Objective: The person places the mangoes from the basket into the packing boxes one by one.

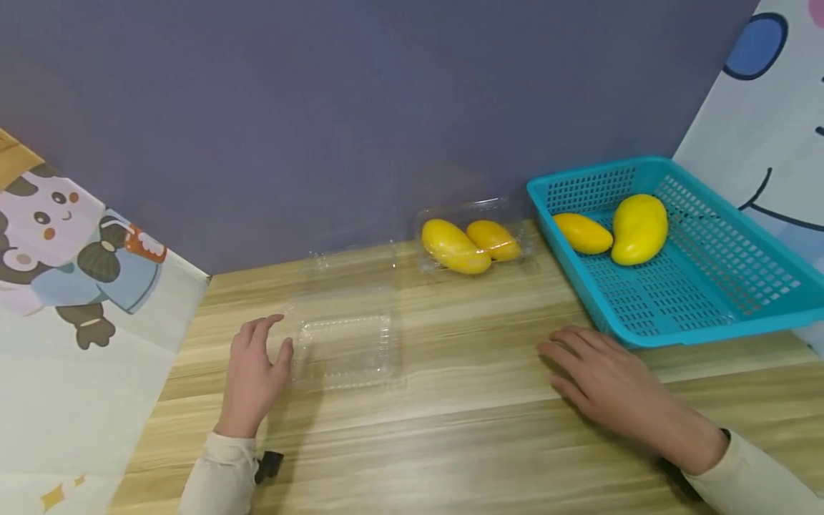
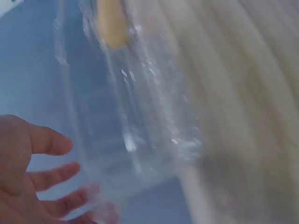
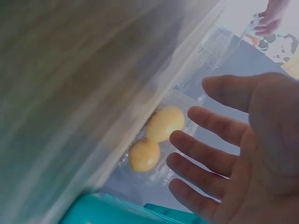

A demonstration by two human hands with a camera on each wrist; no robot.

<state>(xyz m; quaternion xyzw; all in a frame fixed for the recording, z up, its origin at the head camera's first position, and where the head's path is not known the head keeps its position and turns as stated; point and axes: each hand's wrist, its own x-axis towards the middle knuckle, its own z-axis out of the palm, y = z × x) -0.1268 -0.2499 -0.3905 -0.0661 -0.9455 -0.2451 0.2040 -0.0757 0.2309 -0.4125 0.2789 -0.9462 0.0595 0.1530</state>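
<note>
Wood-grained tabletop (image 1: 438,436) backed by a grey-violet panel (image 1: 290,129), with cartoon-printed walls at left (image 1: 38,386) and right (image 1: 785,136). On the left half of the table lies a clear plastic container (image 1: 388,343), opened out, its tray on the near side and its lid on the far side; the tray holds no fruit. Just left of the tray is the left hand (image 1: 254,375), its fingers loosely bent and the thumb held apart, gripping nothing; whether a fingertip touches the plastic cannot be told, the left wrist view being blurred. Far and near the middle, close to the panel, a second clear container (image 1: 479,203) encloses two yellow mangoes, the left one (image 1: 455,247) larger in appearance than the right one (image 1: 494,239). At far right stands a turquoise basket (image 1: 644,342) with slotted walls and floor. Two further mangoes lie toward its far left part: one (image 1: 582,234) beside the left wall, the other (image 1: 640,229), broader and curved, just to its right. Near the basket's near left corner is the right hand (image 1: 605,383), palm toward the table, fingers extended and grasping nothing; the right wrist view shows them spread apart. Cream sleeves (image 1: 749,476) cover both forearms, and a small black object (image 1: 268,466) shows beside the left cuff.
</note>
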